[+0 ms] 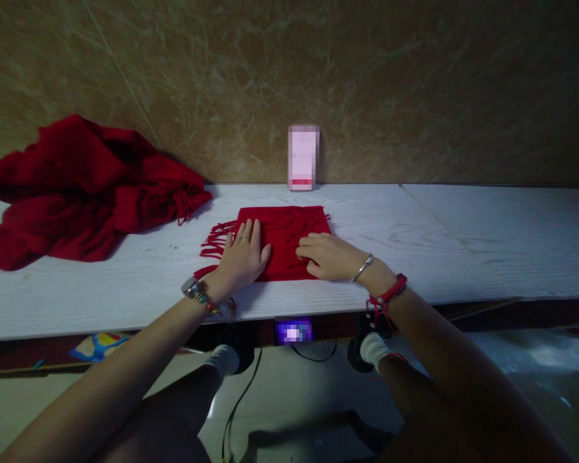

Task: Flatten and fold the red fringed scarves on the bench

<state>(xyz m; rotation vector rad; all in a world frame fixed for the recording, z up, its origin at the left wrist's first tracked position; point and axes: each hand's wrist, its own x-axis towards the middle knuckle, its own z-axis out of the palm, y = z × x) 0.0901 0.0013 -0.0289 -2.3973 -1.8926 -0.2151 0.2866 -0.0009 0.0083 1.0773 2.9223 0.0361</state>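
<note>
Your left hand (pixel 244 258) lies palm down, fingers extended, slightly spread, gripping nothing. Your right hand (pixel 325 256) angles inward, fingers curled; whether they pinch fabric cannot be told. The folded red scarf (pixel 284 235) lies flat beneath and between both sets of fingers, fringe (pixel 216 239) just beside the left ones.

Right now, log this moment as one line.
left hand: flat on folded red cloth | right hand: fingers curled on it | rumpled cloth: at left
</note>
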